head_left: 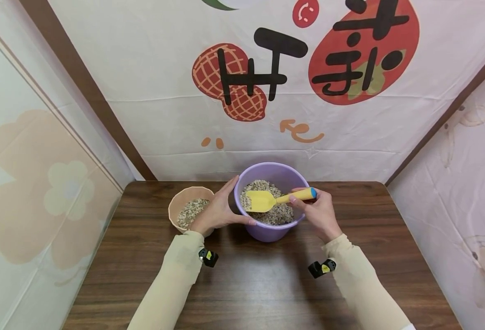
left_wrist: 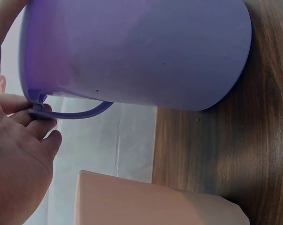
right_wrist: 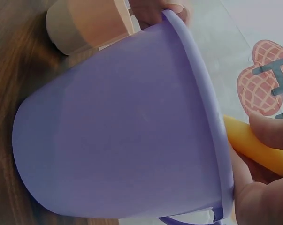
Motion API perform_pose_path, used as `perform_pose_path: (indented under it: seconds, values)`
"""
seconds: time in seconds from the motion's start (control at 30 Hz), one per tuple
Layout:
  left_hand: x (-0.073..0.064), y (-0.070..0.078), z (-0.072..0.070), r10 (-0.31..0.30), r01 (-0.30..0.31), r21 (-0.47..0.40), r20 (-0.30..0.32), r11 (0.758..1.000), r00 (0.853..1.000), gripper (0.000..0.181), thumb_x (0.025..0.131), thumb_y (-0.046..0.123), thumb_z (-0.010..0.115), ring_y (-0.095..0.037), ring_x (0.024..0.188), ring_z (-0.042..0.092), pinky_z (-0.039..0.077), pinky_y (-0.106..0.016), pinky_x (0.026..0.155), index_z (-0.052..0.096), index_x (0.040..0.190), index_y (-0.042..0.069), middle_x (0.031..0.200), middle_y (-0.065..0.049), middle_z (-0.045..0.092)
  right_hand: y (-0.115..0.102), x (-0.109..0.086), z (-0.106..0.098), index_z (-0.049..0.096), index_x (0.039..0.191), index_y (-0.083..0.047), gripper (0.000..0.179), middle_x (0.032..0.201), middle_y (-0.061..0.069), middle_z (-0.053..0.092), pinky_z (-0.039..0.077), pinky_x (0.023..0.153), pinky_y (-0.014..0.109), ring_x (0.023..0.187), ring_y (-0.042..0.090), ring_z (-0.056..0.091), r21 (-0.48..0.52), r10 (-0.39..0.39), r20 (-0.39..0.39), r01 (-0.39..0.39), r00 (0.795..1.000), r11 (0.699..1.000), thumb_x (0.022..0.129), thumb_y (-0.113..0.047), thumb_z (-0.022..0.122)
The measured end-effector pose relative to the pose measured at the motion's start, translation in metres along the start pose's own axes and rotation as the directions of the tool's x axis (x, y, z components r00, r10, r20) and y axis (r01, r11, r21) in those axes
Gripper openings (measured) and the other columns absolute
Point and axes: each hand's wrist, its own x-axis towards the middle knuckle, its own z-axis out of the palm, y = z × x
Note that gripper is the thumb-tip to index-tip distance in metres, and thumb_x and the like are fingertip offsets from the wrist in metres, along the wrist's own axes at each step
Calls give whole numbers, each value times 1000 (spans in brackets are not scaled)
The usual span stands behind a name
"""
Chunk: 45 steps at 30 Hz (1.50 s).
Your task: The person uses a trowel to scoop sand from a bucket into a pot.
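A purple bucket [head_left: 268, 233] stands on the table, partly filled with small pale and dark grains like fine gravel [head_left: 281, 214]. My left hand [head_left: 217, 210] grips its left rim, thumb along the front edge and fingers at the handle joint [left_wrist: 38, 108] behind. A yellow toy shovel [head_left: 260, 201] with a blue handle end is held in my right hand [head_left: 319, 214], thumb on top of the handle. Its scoop lies over the grains inside the bucket, pointing left, with some grains at its tip. In the right wrist view that hand is right at the bucket's rim.
A peach pot [head_left: 175, 207] with similar grains stands left of the bucket, partly behind my left hand and wrist. The brown wooden table [head_left: 250, 284] meets a white printed cloth wall [head_left: 176, 165] at the back, with more cloth panels at both sides.
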Motion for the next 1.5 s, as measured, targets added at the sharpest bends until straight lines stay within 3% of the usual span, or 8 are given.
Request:
perform_pose_path:
  seconds: [0.13,0.3,0.47,0.6,0.8,1.0,1.13,1.5]
  values:
    - [0,0,0,-3,3,13,0,1000,1000,142,52,55,99,-23,148,29,29,-50,118,17,164,24,166,-1,23,1,-2,-3,63,121,12,35,106,17,70,57,91,42,93,29,74,46,-11,3,11,1000,999,92,-3,75]
    - [0,0,-1,-11,11,4,-4,1000,1000,142,50,58,98,-20,147,30,29,-49,117,19,164,26,166,1,24,1,-5,-7,65,118,10,30,103,12,71,59,88,37,91,24,74,145,-52,-8,52,999,988,91,0,74]
    - [0,-2,0,-9,9,0,-4,1000,1000,141,50,59,98,-18,146,31,30,-48,117,19,163,29,166,0,25,-1,-7,-11,60,122,18,38,104,8,70,58,87,34,92,18,71,216,-72,-25,76,997,973,90,2,74]
    - [0,-2,0,-17,17,12,-3,1000,1000,142,50,60,97,-18,147,29,29,-49,118,19,164,28,167,-1,24,-3,-7,-14,54,125,23,45,104,8,70,58,87,34,91,17,72,265,-85,-38,92,996,960,90,4,74]
    - [-1,-2,-1,-25,25,23,-1,999,1000,143,51,59,98,-19,149,26,28,-49,118,18,164,25,167,-1,22,-9,-10,-18,57,124,21,43,102,9,70,59,83,29,88,17,73,329,-96,-51,107,994,938,89,3,75]
    - [-1,-1,-1,-41,41,24,-3,999,999,143,50,59,98,-20,149,26,28,-49,118,18,164,26,167,0,22,-13,-12,-22,62,120,18,33,103,11,70,57,88,34,94,21,73,444,-111,-41,117,993,888,90,8,72]
    - [-1,-1,-1,-36,36,26,-3,999,999,144,50,57,99,-22,149,27,28,-50,118,18,164,25,166,-1,23,-16,-13,-24,57,122,21,36,104,14,70,56,91,39,97,24,73,507,-132,-43,136,990,851,90,10,70]
    - [-1,0,-1,-25,25,5,-2,1000,1000,143,49,60,98,-19,147,30,30,-49,117,19,164,29,165,2,25,-23,-15,-31,66,113,14,21,105,17,68,54,94,42,99,27,72,589,-154,-56,157,986,793,92,11,67]
